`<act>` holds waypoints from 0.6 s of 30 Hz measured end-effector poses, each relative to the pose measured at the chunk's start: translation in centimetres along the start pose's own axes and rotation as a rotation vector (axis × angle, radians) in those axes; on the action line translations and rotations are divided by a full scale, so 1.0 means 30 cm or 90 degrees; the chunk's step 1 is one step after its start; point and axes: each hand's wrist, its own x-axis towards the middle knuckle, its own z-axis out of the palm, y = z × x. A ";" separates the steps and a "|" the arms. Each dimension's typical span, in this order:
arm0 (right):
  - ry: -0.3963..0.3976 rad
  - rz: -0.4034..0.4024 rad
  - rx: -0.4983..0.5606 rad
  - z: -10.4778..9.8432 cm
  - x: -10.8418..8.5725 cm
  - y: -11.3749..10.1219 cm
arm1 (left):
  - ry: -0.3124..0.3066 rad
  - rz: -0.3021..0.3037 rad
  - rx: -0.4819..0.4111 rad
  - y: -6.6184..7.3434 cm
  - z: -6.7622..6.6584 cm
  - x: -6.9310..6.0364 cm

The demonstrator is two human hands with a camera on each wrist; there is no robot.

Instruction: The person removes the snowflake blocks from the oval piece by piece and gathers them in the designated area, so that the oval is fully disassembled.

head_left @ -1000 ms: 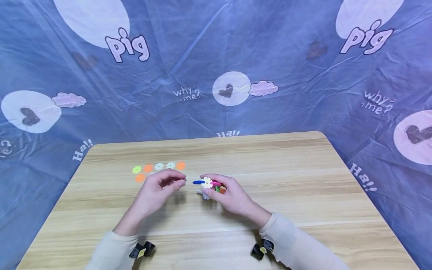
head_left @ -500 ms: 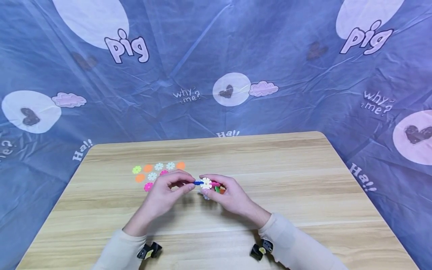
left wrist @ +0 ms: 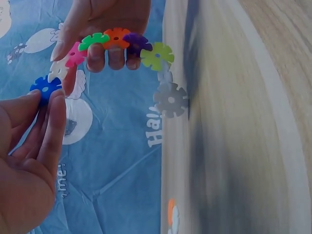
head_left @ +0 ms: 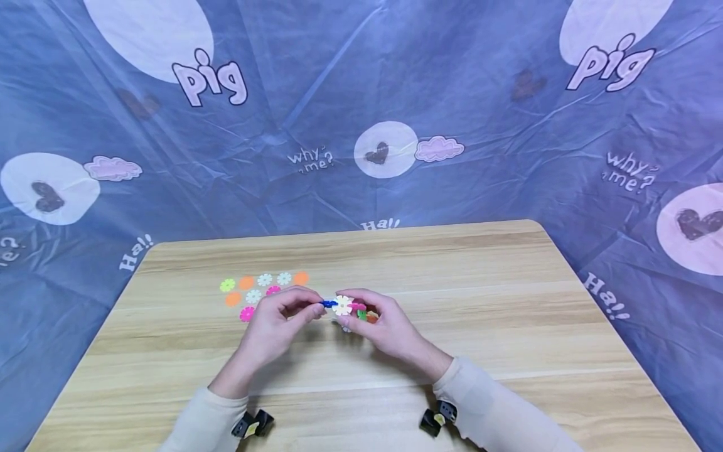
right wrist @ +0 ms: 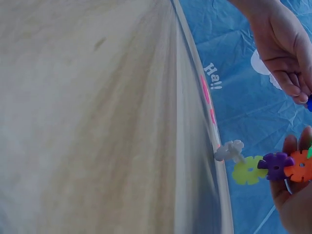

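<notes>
Coloured discs (head_left: 253, 296) lie on a wood-grain table (head_left: 486, 301) before blue printed cloth (head_left: 474, 88).

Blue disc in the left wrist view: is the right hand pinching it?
No, the left hand pinches the blue disc, which sits right beside the cream disc.

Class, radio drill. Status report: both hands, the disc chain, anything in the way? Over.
Right hand holding disc chain. Left hand pinching blue disc at its white end. No visible obstruction; loose discs on table.
</notes>
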 end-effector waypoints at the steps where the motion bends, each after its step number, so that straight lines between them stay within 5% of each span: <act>1: 0.003 -0.004 0.000 0.000 0.000 0.001 | 0.003 0.006 -0.002 -0.002 0.002 -0.001; 18: 0.022 -0.035 0.033 0.014 0.001 -0.008 | 0.041 0.003 -0.010 -0.009 0.054 0.010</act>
